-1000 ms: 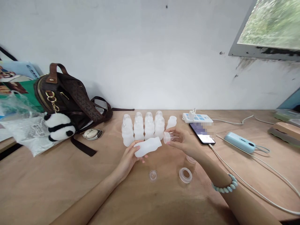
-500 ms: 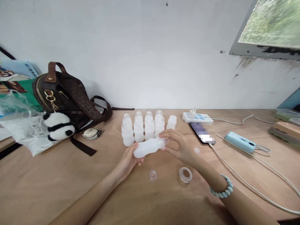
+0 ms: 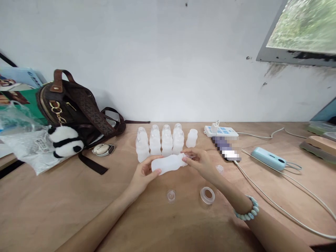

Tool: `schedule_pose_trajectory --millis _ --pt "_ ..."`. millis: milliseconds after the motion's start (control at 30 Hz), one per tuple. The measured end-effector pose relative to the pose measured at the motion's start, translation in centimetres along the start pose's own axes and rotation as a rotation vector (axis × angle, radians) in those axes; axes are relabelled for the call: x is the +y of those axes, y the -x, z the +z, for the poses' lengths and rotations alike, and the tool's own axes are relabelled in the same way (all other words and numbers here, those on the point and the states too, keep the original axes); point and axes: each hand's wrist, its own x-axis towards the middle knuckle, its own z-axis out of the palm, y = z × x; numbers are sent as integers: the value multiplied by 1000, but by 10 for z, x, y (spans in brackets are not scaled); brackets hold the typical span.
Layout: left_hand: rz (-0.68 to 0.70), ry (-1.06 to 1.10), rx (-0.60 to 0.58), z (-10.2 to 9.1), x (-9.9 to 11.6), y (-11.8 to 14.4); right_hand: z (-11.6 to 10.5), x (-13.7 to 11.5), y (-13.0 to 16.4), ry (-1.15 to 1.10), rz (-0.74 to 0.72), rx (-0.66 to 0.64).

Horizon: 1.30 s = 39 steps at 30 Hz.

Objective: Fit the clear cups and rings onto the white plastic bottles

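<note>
A frosted white baby bottle (image 3: 168, 164) lies nearly level in the air, its neck pointing right. My left hand (image 3: 143, 175) is closed around its base end, thumb in front. At the neck, the fingers of my right hand (image 3: 201, 162) pinch a clear top piece (image 3: 189, 156), partly covered by the fingers. Below the bottle, a clear nipple (image 3: 171, 196) rests on the table, and a translucent collar ring (image 3: 207, 195) lies farther right. A small clear cap (image 3: 219, 169) sits by my right forearm. Behind stand several capped bottles (image 3: 167, 141) in rows and one bottle without a cap (image 3: 192, 138).
On the left are a brown backpack (image 3: 78, 101) with a panda plush (image 3: 65, 141), a plastic bag (image 3: 28, 147) and a small beige device (image 3: 103, 149). To the right, a power strip (image 3: 222, 131), a phone (image 3: 225, 148), a blue power bank (image 3: 269, 159) and white cables lie on the table.
My left hand has shifted its grip, its thumb now along the bottle's front. My right fingers have closed more tightly on the neck end, and the bottle has moved slightly right.
</note>
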Motion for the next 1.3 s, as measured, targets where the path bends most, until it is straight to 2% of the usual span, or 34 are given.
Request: schedule_pose_trajectory --millis 100,333,467,567,633,733,800,967,1033,1133,1300 --pt "104 -79 -9 0 -2 1 3 5 -2 -150 103 -3" --pt "3 -84 77 -1 -4 1 1 1 1 -292 215 -126" --pt "-30 -70 130 -2 -3 -2 -3 -5 2 -229 95 -195" --pt "-84 -78 139 -1 -3 -1 -8 -9 2 22 -86 -24" --pt "-106 -69 142 0 -4 0 -12 -9 0 194 -228 19" --pt "-131 -27 120 1 -6 0 -15 -6 -2 246 -323 -138" --pt "-151 3 86 0 -8 0 -13 -3 -2 204 -283 -219" --pt "-147 -8 39 3 -4 1 -6 4 1 220 -22 -243" --pt "-146 -23 18 4 -3 1 -5 6 2 245 35 -249" --pt "-168 -7 31 3 -5 0 -8 6 2 195 0 -242" --pt "-209 60 29 0 -9 -1 -7 3 0 59 -118 -314"
